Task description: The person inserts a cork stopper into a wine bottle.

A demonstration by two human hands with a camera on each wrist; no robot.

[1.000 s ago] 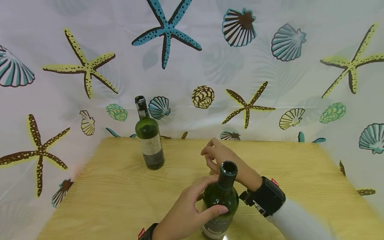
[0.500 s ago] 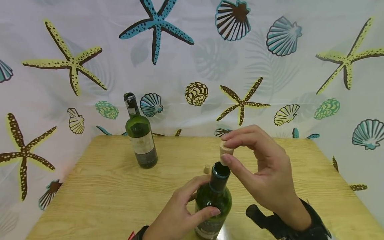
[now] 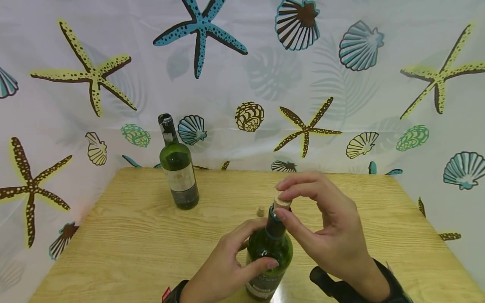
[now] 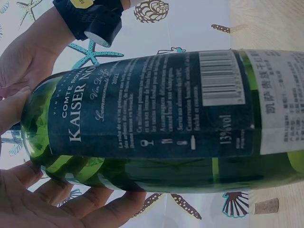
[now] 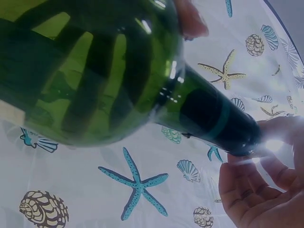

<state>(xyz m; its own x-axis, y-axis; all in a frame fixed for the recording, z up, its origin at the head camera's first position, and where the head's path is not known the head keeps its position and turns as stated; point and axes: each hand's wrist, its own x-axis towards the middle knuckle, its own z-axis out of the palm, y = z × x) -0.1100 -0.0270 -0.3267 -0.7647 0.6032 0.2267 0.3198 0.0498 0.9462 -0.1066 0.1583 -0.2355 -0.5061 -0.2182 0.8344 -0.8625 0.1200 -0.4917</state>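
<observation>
A green wine bottle [image 3: 270, 248] with a dark label stands upright near the front of the table. My left hand [image 3: 231, 261] grips it round the shoulder, thumb on the near side. Between thumb and fingers, my right hand [image 3: 333, 231] pinches a cork [image 3: 281, 203] at the bottle's mouth. The cork's lower end is hidden, so how deep it sits I cannot tell. The left wrist view shows the bottle's printed label [image 4: 156, 104] and the left fingers curled round the glass. In the right wrist view the right hand [image 5: 266, 175] meets the end of the bottle's neck [image 5: 209, 111].
A second green wine bottle [image 3: 179, 174] with a pale and grey label stands at the back left. Another cork [image 3: 260, 211] stands on the wooden table [image 3: 144, 244], behind the held bottle. A sea-patterned cloth [image 3: 227, 92] hangs around the back and sides.
The right hand has come from behind the bottle to above its mouth with a cork, then lowered the cork onto the mouth. The left hand has kept its grip on the bottle.
</observation>
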